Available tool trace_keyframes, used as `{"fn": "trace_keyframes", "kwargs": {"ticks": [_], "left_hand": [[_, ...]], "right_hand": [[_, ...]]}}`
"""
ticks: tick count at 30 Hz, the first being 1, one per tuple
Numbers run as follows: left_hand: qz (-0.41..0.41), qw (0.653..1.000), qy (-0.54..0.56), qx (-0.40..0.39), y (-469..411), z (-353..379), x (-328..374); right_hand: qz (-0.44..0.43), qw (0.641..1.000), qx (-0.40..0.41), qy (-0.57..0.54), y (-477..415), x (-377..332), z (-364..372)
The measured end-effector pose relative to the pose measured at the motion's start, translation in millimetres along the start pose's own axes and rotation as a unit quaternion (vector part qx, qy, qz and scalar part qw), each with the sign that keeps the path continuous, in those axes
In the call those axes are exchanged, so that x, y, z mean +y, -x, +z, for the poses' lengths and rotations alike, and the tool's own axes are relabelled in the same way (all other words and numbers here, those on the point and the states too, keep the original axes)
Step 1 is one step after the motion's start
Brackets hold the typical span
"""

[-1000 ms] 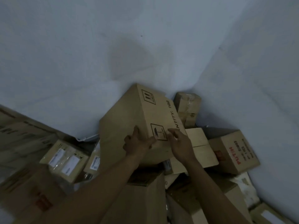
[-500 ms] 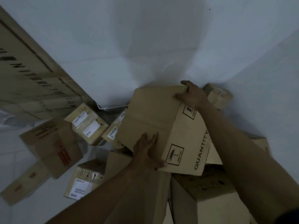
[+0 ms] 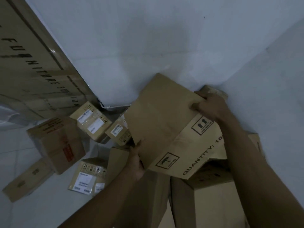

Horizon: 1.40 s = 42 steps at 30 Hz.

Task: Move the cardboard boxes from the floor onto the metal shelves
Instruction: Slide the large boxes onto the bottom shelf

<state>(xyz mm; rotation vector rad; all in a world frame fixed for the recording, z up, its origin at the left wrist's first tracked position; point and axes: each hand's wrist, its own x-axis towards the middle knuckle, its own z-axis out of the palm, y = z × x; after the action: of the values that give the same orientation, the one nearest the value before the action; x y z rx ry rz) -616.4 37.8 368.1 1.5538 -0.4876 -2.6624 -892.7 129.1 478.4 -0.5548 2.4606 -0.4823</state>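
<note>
A large brown cardboard box (image 3: 166,122) printed with "QUANTITY" and handling symbols is tilted above a pile of boxes in the room's corner. My right hand (image 3: 212,107) grips its far upper corner, fingers curled over the edge. My left hand (image 3: 137,162) holds its near lower edge, thumb on the top face. Below it lie more boxes (image 3: 212,199). No metal shelves are in view.
Several smaller labelled boxes (image 3: 92,122) lie scattered on the white floor to the left, with a red-printed box (image 3: 57,143) among them. A big flat carton (image 3: 32,63) printed "FURNITURE" leans at upper left. White walls meet in a corner behind the pile.
The big box has risen and tilted further off the pile. My right hand shifted along its far corner; my left hand slid down to the near lower edge.
</note>
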Motion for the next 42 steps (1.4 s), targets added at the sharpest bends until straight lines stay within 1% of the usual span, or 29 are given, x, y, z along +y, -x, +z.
{"fn": "trace_keyframes", "kwargs": {"ticks": [2, 5, 7, 10, 14, 16, 19, 22, 26, 28, 32, 37, 40, 42], "left_hand": [[0.012, 0.999, -0.036, 0.000, 17, -1, 1], [0.043, 0.998, -0.038, 0.001, 43, -10, 0], [0.075, 0.997, -0.035, 0.001, 61, -24, 2], [0.124, 0.992, -0.036, -0.002, 98, -47, 7], [0.190, 0.982, 0.005, 0.006, 151, -84, 12], [0.230, 0.973, 0.026, 0.001, 181, -106, 13], [0.300, 0.953, 0.052, 0.011, 234, -149, 15], [0.356, 0.932, 0.058, 0.045, 288, -204, 17], [0.409, 0.900, 0.071, 0.131, 362, -293, 12], [0.434, 0.877, 0.101, 0.178, 402, -348, 4], [0.476, 0.830, 0.158, 0.245, 464, -436, -18], [0.500, 0.769, 0.232, 0.324, 523, -527, -51], [0.505, 0.736, 0.255, 0.371, 547, -573, -68], [0.505, 0.717, 0.270, 0.397, 561, -603, -76]], "right_hand": [[-0.006, 0.998, 0.036, -0.046, 34, 2, -5], [-0.027, 0.989, 0.093, -0.114, 83, -6, -8], [-0.041, 0.982, 0.112, -0.147, 113, -18, -9], [-0.077, 0.974, 0.125, -0.170, 156, -46, -8], [-0.150, 0.963, 0.141, -0.176, 216, -87, -2], [-0.180, 0.956, 0.145, -0.181, 250, -108, 5], [-0.215, 0.943, 0.132, -0.217, 303, -138, 25], [-0.248, 0.931, 0.099, -0.250, 355, -169, 57], [-0.306, 0.913, 0.031, -0.268, 414, -220, 116], [-0.338, 0.903, -0.017, -0.264, 442, -254, 153], [-0.385, 0.880, -0.119, -0.252, 484, -321, 219], [-0.426, 0.853, -0.230, -0.196, 529, -400, 307], [-0.439, 0.837, -0.294, -0.145, 552, -441, 364], [-0.457, 0.822, -0.323, -0.104, 568, -466, 404]]}}
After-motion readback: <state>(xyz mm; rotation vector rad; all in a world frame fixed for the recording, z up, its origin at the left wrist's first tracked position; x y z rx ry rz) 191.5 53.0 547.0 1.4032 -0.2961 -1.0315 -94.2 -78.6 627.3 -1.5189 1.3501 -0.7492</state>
